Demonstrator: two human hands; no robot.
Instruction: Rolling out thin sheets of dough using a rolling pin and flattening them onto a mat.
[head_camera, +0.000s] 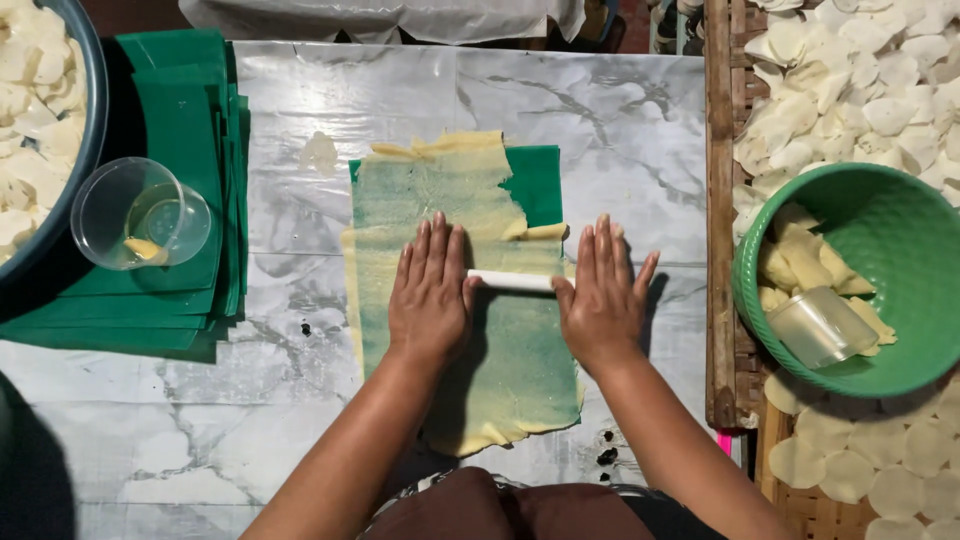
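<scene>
A thin yellow dough sheet (450, 200) lies spread over a green plastic sheet (538, 182) on the marble-patterned table. A slim white rolling pin (510, 281) rests across the dough. My left hand (430, 295) lies flat on the pin's left end, fingers stretched forward. My right hand (602, 298) presses flat on its right end. Only the short middle stretch of the pin shows between the palms. The dough's far edge is ragged and a small flap is folded over near the right side.
A stack of green plastic sheets (180, 110) lies at left with a clear cup (140, 213) on it. A dark basin of pale round pieces (92, 120) sits far left. At right, a green bowl (900, 215) holds dough scraps and a cup, on a wooden rack (720, 200) covered with dough rounds.
</scene>
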